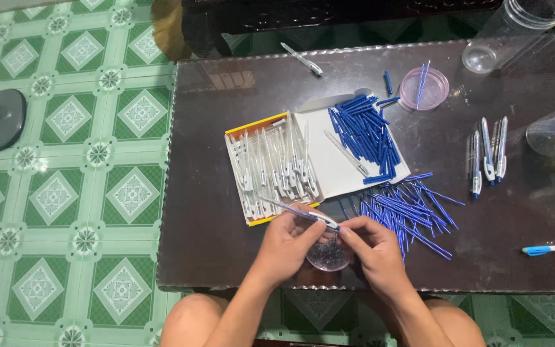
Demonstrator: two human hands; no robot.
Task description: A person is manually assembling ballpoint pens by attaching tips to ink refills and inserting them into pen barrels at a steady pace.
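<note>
Hands, near edge of table (pixel 226 257) — both working over a small clear dish (pixel 327 256) of tiny springs. Left hand (pixel 287 247) is pinching a clear pen barrel (pixel 297 211), fingers closed round its lower end, the barrel slanting up and left over the box. Right hand (pixel 374 250) is closing thumb and forefinger on something at the barrel's mouth; too small to tell what, likely a spring or refill.

Advice, as a judgement: keeping the barrel's mouth over the dish is catching any dropped part, and holding the barrel steady while the right hand feeds in line with it is sparing a bent piece.

Refills (pixel 412 215) — loose blue heap lying just right of the hands.

Box (pixel 271 170) — open, yellow-edged, holding rows of clear barrels; its flap is carrying a pile of blue caps (pixel 364 135).

Finished pens (pixel 488 157) — three lying side by side, well to the right.

Pink dish (pixel 424 88) and clear jar (pixel 515 29) — standing at the far side.
</note>
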